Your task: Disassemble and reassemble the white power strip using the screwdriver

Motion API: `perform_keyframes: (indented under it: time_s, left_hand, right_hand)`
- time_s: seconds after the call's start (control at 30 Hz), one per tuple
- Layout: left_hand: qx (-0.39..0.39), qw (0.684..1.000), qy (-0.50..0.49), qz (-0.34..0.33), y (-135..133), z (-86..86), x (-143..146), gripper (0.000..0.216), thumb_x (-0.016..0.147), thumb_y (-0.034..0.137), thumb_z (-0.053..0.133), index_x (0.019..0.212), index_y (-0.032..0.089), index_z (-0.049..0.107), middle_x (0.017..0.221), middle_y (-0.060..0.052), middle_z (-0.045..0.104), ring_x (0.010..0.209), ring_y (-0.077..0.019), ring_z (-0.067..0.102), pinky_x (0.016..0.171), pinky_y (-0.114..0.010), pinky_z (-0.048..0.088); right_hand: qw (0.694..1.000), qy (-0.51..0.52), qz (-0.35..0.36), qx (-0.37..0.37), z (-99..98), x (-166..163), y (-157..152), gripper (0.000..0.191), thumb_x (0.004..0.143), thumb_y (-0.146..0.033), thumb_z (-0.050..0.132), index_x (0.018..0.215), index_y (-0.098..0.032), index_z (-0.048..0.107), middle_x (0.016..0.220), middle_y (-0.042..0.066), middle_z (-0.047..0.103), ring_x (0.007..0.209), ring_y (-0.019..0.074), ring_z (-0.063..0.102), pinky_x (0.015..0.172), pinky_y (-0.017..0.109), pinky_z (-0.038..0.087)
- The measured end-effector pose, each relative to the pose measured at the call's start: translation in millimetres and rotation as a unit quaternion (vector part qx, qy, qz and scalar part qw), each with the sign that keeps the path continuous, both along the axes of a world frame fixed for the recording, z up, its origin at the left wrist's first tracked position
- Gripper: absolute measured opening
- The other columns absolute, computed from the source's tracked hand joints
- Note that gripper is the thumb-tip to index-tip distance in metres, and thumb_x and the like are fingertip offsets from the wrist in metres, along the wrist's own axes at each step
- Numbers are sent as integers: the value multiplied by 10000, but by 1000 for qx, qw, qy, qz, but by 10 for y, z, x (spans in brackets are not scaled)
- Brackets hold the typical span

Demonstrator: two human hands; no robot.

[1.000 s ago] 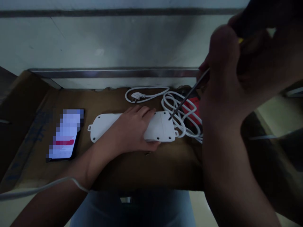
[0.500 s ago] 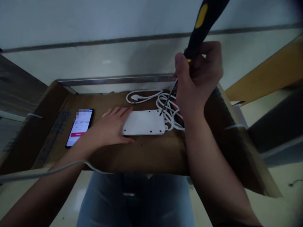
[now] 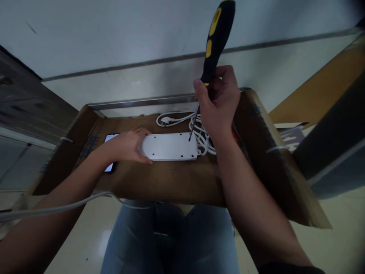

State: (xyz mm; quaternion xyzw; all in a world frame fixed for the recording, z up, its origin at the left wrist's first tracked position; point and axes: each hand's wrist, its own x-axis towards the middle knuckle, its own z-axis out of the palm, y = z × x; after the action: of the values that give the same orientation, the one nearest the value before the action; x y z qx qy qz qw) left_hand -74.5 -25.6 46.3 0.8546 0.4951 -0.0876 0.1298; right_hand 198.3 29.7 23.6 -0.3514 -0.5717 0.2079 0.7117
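Blue marks (image 3: pixel 91 145) on the cardboard tray (image 3: pixel 159 186) are unreadable. The left hand (image 3: pixel 129 146) clasps the left end of a white power strip (image 3: pixel 169 146) lying in it; the right hand (image 3: pixel 219 102) is wrapped round a screwdriver (image 3: pixel 219 38), tip at the strip's right end. The phone's (image 3: pixel 108 168) timer, reading 00:07:04 earlier, is now hidden behind the left wrist.

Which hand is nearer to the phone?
Left. The left hand is just right of the phone, partly hiding it; the right hand is farther right, holding the screwdriver.
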Motion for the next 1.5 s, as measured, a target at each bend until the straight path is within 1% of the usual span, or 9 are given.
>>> perform_keyframes:
  time_s: [0.13,0.27,0.37,0.5,0.67,0.9,1.03,1.27,1.5]
  left_hand:
    - [5,999,-47,-23,-8,-28,-71,856,745,643,815,1393,138,575,1355,-186,671,1241,-365,669,1103,-491,528]
    - [36,994,-100,-19,-79,-185,-150,889,762,661,798,1426,124,547,1344,-193,625,1299,-383,615,1153,-532,499]
    - [62,988,-139,-10,-162,-299,-177,903,782,714,784,1449,157,535,1379,-180,583,1314,-381,588,1175,-554,479]
    - [87,984,-154,-15,-235,-361,-166,888,802,702,782,1460,154,543,1397,-180,570,1323,-389,558,1190,-573,451]
    - [80,985,-152,-20,-229,-352,-179,861,812,672,770,1471,164,547,1390,-179,573,1307,-394,559,1178,-594,457]
    - [72,986,-147,-24,-184,-322,-217,850,808,675,750,1458,158,573,1364,-175,594,1292,-385,581,1174,-559,474]
    - [49,990,-134,-22,-147,-235,-201,863,803,703,735,1450,151,595,1351,-183,605,1269,-392,599,1144,-564,495]
    - [12,995,-92,-28,-58,-61,-162,824,836,703,701,1444,155,606,1343,-174,622,1249,-352,634,1135,-484,504]
    - [70,990,-116,-37,-144,-197,-173,938,818,693,730,1494,73,534,1373,-222,572,1304,-396,573,1178,-558,462]
  right_hand:
    - [1000,-8,8,-5,-15,-9,-4,383,957,-594,654,1013,-262,471,745,-50,536,619,87,466,606,284,403]
    - [1000,-6,8,-3,-3,-21,-32,364,972,-557,648,1024,-240,476,751,-53,556,620,71,475,607,269,388]
    - [1000,-5,9,0,2,-27,-39,332,978,-517,647,1020,-234,477,755,-53,551,622,64,480,605,257,381]
    - [1000,-5,3,1,-8,-25,-28,341,972,-525,649,1010,-233,476,732,-62,526,609,63,480,597,253,373]
    - [1000,-8,-2,1,-14,-9,-14,358,976,-552,636,1002,-241,461,741,-59,520,602,65,461,600,255,402]
    - [1000,-7,-16,-4,-15,25,14,378,970,-575,635,1014,-241,462,759,-56,566,612,64,466,608,254,398]
    - [1000,0,-16,1,-9,38,23,360,971,-547,645,1005,-240,459,742,-58,554,601,61,464,605,261,394]
    - [1000,16,-21,9,11,46,22,433,951,-629,644,983,-247,444,727,-61,555,606,65,482,607,263,391]
    - [1000,19,-20,8,12,49,35,418,958,-613,640,998,-248,440,745,-55,544,599,70,462,600,271,390]
